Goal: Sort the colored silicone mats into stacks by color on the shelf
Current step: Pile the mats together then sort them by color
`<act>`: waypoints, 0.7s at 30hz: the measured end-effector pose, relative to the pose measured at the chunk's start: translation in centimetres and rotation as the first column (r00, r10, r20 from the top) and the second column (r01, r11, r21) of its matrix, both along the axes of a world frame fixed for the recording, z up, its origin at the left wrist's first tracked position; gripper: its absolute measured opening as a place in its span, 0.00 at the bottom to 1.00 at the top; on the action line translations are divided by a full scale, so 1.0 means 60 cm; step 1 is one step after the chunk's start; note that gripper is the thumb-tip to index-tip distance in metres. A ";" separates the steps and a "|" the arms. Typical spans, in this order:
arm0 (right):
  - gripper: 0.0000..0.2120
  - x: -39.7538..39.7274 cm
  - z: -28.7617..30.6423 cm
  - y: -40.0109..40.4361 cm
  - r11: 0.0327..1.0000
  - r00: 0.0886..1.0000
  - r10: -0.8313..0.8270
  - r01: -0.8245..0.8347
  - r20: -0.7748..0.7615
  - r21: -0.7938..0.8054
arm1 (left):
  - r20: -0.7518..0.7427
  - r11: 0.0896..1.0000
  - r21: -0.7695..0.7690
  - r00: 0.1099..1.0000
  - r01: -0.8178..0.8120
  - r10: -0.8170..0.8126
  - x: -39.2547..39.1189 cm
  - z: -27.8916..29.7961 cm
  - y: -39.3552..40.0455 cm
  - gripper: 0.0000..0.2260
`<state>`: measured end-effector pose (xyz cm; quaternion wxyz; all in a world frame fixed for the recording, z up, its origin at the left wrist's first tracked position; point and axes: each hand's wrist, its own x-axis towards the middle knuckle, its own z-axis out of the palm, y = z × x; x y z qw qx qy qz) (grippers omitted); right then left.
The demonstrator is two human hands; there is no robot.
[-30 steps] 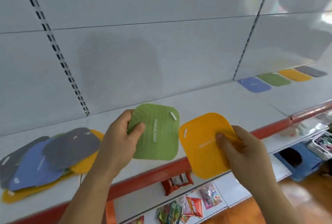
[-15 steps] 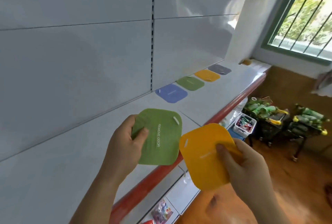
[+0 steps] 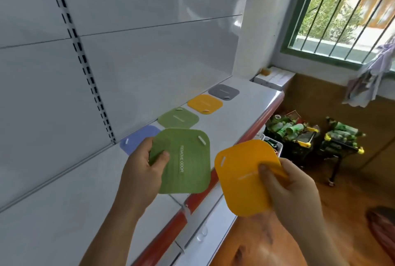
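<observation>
The left hand (image 3: 140, 171) holds a green mat (image 3: 186, 161) up in the air. Its thumb is pressed on top and its fingers are curled under, so the mat is pinched at 1 edge. The right hand (image 3: 286, 184) pinches a yellow mat (image 3: 241, 178) the same way, thumb on top. Each hand has just 1 color, so the mats do not get mixed up.

On the white shelf (image 3: 64, 212) there is a row of 4 mats lying flat: a blue mat (image 3: 136, 139), a green shelf mat (image 3: 178, 118), a yellow shelf mat (image 3: 205, 103) and a gray mat (image 3: 223, 91). They sit near each other but apart, 1 spot for each color.

The green mat in the hand hovers just in front of the green one on the shelf. I think it goes there next, and the yellow one goes on the yellow spot farther along.
</observation>
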<state>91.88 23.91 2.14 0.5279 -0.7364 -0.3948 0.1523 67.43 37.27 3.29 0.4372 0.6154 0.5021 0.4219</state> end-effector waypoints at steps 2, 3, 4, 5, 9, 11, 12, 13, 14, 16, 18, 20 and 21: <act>0.01 0.050 -0.008 0.029 1.000 1.000 0.030 -0.030 -0.011 -0.005 | 0.003 0.999 0.002 0.999 -0.041 0.041 0.044 -0.005 0.022 0.08; 0.01 0.076 -0.011 0.044 0.999 0.998 0.052 -0.052 -0.017 -0.008 | 0.008 0.998 0.003 0.998 -0.066 0.066 0.067 -0.008 0.032 0.07; 0.02 0.104 -0.012 0.059 0.997 0.997 0.079 -0.079 -0.023 -0.009 | 0.017 0.996 -0.004 0.996 -0.092 0.092 0.090 -0.010 0.041 0.07; 0.02 0.134 -0.011 0.073 0.994 0.994 0.108 -0.108 -0.023 -0.015 | 0.029 0.993 -0.015 0.992 -0.120 0.121 0.112 -0.012 0.047 0.07; 0.06 0.235 -0.002 0.132 0.975 0.976 0.217 -0.218 -0.033 -0.031 | 0.079 0.969 -0.037 0.966 -0.245 0.247 0.182 -0.016 0.073 0.08; 0.04 0.265 0.000 0.166 0.967 0.967 0.252 -0.254 -0.041 -0.033 | 0.074 0.952 -0.038 0.949 -0.303 0.305 0.202 -0.019 0.086 0.08; 0.03 0.281 0.001 0.186 0.960 0.960 0.275 -0.277 -0.050 -0.030 | 0.064 0.940 -0.040 0.938 -0.338 0.340 0.213 -0.022 0.095 0.08; 0.03 0.294 0.000 0.208 0.954 0.955 0.294 -0.296 -0.047 -0.037 | 0.061 0.929 -0.044 0.928 -0.367 0.369 0.222 -0.025 0.104 0.08; 0.03 0.305 -0.001 0.231 0.948 0.949 0.314 -0.315 -0.036 -0.049 | 0.054 0.917 -0.053 0.916 -0.395 0.398 0.230 -0.027 0.113 0.07; 0.02 0.319 -0.003 0.279 0.932 0.934 0.357 -0.356 -0.003 -0.074 | 0.017 0.890 -0.056 0.891 -0.453 0.454 0.236 -0.035 0.137 0.08; 0.02 0.329 -0.009 0.328 0.914 0.917 0.398 -0.394 0.025 -0.095 | -0.010 0.859 -0.064 0.861 -0.508 0.508 0.235 -0.043 0.166 0.07; 0.05 0.334 -0.013 0.373 0.895 0.899 0.436 -0.429 0.044 -0.123 | -0.024 0.841 -0.078 0.844 -0.536 0.536 0.234 -0.050 0.195 0.04; 0.07 0.334 -0.014 0.392 0.885 0.891 0.453 -0.445 0.036 -0.133 | -0.029 0.834 -0.088 0.838 -0.545 0.545 0.234 -0.054 0.208 0.04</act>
